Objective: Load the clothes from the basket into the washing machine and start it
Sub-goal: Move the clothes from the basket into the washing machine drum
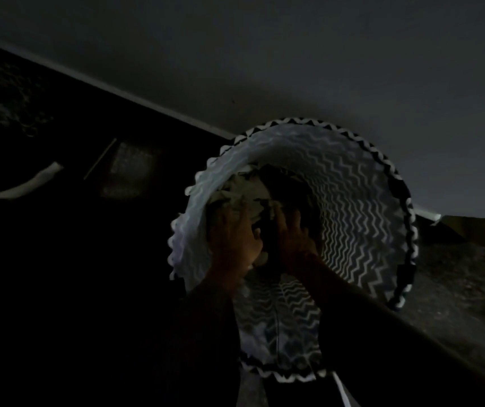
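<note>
The scene is dimly lit, and much of it is lost in shadow. A round basket [361, 207] with a zigzag weave is seen from above, its patterned inner wall lit on the far side. Both arms are reached down through its mouth. At its bottom the clothes are still heaped: a pale garment [235, 198] lies toward the basket's left wall, and a dark garment [286, 186] beside it fills the middle.

The left hand [233, 240] is laid on the pale garment with its fingers bent into the cloth, but whether a fold is actually clamped cannot be told in this light. The right hand [292, 235] is pressed against the dark garment with fingers spread apart and fairly straight, so nothing seems to be gripped by it yet.

The task is judged to be near its start. Nothing is seen lifted clear of the basket, and the load inside looks untouched apart from the hands on it. No washing machine can be made out anywhere around the basket, so the carrying, loading and starting are all left to be done.
</note>
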A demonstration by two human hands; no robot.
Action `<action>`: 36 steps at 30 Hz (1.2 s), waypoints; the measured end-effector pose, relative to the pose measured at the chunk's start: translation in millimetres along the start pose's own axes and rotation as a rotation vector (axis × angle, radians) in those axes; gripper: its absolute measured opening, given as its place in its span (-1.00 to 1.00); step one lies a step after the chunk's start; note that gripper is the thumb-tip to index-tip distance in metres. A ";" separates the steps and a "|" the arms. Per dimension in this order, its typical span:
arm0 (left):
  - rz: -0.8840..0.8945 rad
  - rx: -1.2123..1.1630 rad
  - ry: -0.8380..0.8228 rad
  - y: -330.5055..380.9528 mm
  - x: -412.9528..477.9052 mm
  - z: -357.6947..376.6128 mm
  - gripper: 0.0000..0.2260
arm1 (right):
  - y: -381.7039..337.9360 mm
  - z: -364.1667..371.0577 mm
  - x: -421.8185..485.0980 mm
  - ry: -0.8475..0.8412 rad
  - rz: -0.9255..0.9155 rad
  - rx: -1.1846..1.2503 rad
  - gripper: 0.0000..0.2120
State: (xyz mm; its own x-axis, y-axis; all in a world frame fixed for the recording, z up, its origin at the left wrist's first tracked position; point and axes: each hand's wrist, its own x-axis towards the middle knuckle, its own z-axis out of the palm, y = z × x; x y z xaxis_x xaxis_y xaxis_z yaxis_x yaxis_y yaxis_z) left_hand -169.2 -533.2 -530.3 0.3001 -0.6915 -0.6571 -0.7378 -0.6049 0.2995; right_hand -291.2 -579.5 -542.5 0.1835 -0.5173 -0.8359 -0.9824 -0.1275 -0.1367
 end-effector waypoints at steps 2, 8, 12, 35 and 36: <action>-0.019 -0.078 -0.017 -8.4 13.2 11.2 -0.36 | -6.1 13.2 28.7 0.018 0.016 0.019 -0.23; -0.006 -0.299 0.061 -17.6 -8.1 19.6 -0.26 | -2.0 12.6 19.4 0.279 -0.030 0.270 -0.54; -0.025 -0.455 0.037 -12.9 -40.1 7.0 -0.09 | 2.6 -9.3 -30.3 0.500 -0.066 0.463 -0.52; -0.110 -1.550 -0.304 74.1 -163.8 -129.1 0.26 | -6.7 -109.7 -233.7 0.154 0.396 2.140 -0.53; -0.095 -1.557 -0.322 76.0 -169.1 -132.9 0.26 | -4.1 -108.7 -232.5 0.117 0.454 2.208 -0.52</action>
State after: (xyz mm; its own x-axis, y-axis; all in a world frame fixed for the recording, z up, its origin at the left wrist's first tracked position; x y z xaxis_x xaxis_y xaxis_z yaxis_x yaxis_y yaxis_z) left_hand -195.7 -514.8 -304.5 0.0237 -0.6426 -0.7659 0.6473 -0.5740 0.5016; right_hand -325.9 -550.6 -289.9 -0.0733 -0.2732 -0.9592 0.5773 0.7726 -0.2642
